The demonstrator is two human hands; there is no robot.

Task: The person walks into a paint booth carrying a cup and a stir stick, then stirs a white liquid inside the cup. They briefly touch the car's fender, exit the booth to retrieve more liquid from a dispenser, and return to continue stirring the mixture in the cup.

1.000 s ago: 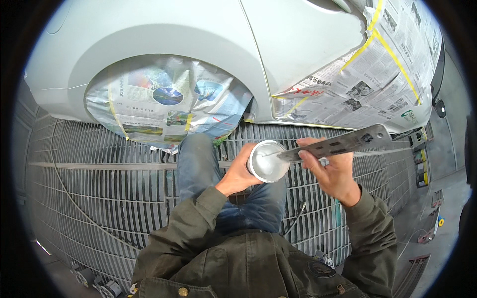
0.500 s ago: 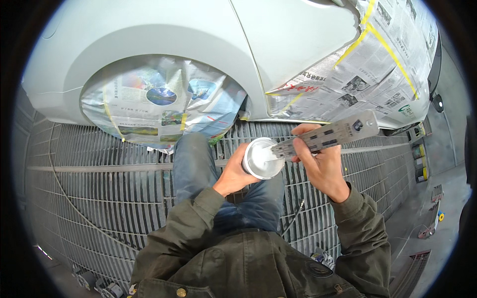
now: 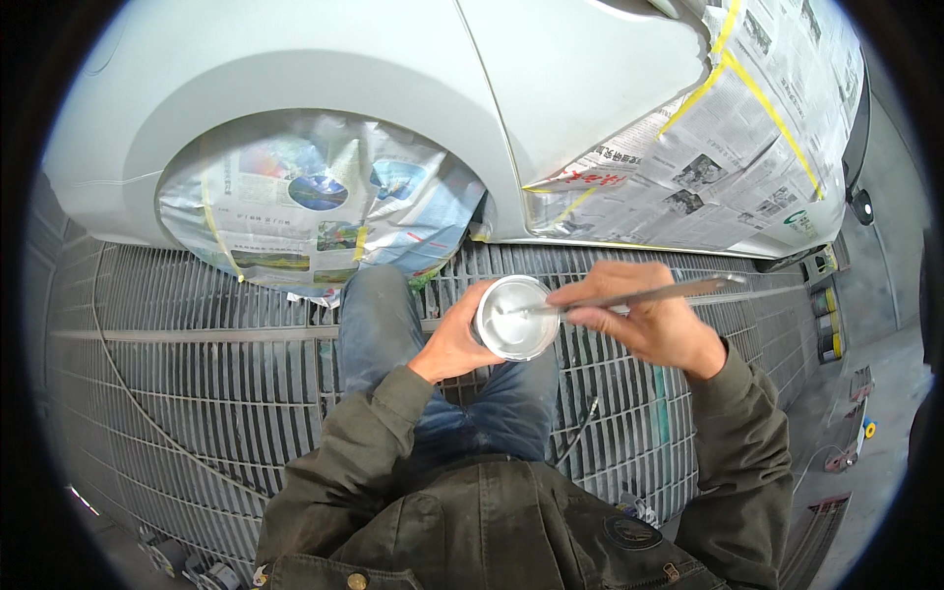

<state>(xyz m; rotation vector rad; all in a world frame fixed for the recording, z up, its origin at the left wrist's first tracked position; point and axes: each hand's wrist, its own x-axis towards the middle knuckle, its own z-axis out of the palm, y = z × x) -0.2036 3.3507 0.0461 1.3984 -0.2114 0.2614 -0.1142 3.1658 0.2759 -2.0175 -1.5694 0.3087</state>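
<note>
My left hand (image 3: 454, 339) is wrapped round a clear-rimmed cup (image 3: 480, 320) from its left side. White, paint-like liquid (image 3: 513, 332) lies in the cup. Between the thumb and fingers of my right hand (image 3: 644, 313) is a flat metal mixing stick (image 3: 678, 291), now turned edge-on. Its lower end dips into the liquid, while its other end points out to the right past my hand. The cup is above my lap, just in front of my knees.
Ahead stands a pale car body (image 3: 324, 49), its wheel covered with newspaper (image 3: 295, 202) and taped sheets (image 3: 718, 147) over its right part. Underfoot runs a metal floor grating (image 3: 226, 393). A hose (image 3: 138, 398) lies on it at left. Several cans (image 3: 828, 320) stand far right.
My right hand has shifted right and turned over, so the mixing stick went from showing its broad face to its edge. The cup has barely moved in my left hand.
</note>
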